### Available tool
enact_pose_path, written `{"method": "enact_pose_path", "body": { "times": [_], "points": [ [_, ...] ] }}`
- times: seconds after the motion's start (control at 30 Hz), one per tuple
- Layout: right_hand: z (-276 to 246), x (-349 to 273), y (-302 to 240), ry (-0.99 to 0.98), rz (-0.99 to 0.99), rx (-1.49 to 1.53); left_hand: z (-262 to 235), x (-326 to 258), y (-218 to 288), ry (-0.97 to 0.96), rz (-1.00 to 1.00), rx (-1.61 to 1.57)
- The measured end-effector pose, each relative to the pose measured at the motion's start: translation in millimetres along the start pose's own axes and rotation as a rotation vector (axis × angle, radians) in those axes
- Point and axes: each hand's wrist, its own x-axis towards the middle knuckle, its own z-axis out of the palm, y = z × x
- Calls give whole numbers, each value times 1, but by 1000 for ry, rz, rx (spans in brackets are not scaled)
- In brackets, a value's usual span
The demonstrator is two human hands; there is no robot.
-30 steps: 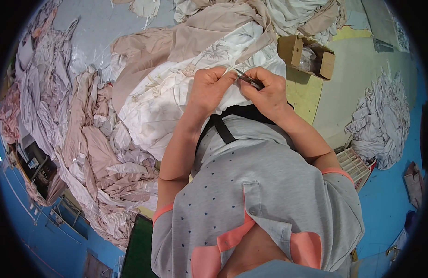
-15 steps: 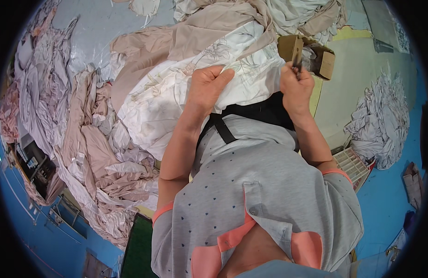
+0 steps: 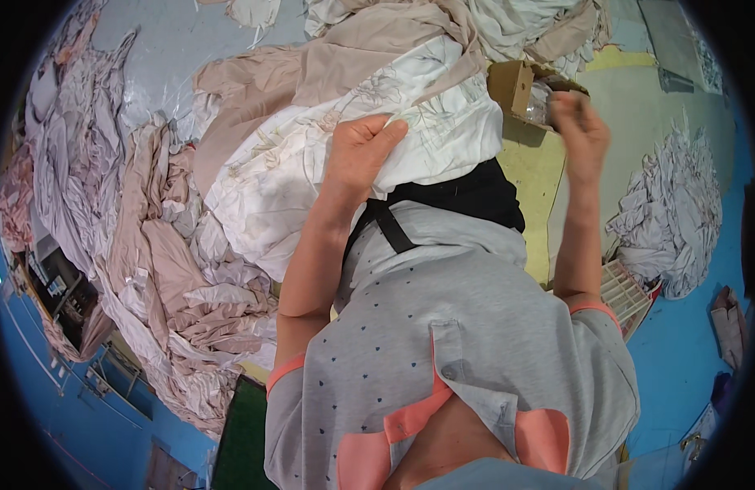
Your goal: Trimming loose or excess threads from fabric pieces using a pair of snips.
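A white cloth (image 3: pixel 288 155) printed with pale flowers and leaves lies bunched in front of me, joined by a beige cloth (image 3: pixel 353 49) on its far side. My left hand (image 3: pixel 363 151) pinches the printed cloth between thumb and fingers near its middle. Off to the right, my right hand (image 3: pixel 583 135) is raised beside an open cardboard box (image 3: pixel 512 94). Its fingers are curled and smeared by motion. A dark patch shows at the fingertips, but what it is I cannot make out. Something clear, like plastic, sits inside the box.
Heaps of beige and lilac fabric (image 3: pixel 165 253) fill the left side. A grey crumpled fabric pile (image 3: pixel 672 216) lies at the right, near a pale plastic crate (image 3: pixel 627 294). A yellow board (image 3: pixel 531 188) shows under the box. More cloth (image 3: pixel 524 28) is heaped at the far side.
My right hand has moved right, away from the cloth to the box's right side. The dark tool it held upright is no longer clearly seen. My left hand keeps its pinch on the cloth.
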Motion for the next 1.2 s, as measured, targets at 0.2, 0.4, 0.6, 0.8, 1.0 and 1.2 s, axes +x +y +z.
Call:
{"method": "enact_pose_path", "body": {
  "times": [0.2,0.4,0.6,0.8,1.0,1.2],
  "points": [
    [100,-51,-53,-422,-147,-82,15,-4,12,20,-84,-107],
    [108,-50,-38,-423,-410,-274,2,0,0,-28,8,-26],
    [104,-58,-41,-440,-235,-170,-1,0,-5,29,155,242],
    [103,-74,-42,-489,-21,24,13,-2,-7,223,592,539],
    [110,-75,-50,-500,-212,-5,13,-14,5,170,888,991],
    [112,-77,-54,-587,-373,-71,7,-5,-2,211,1027,836]
  ]
}}
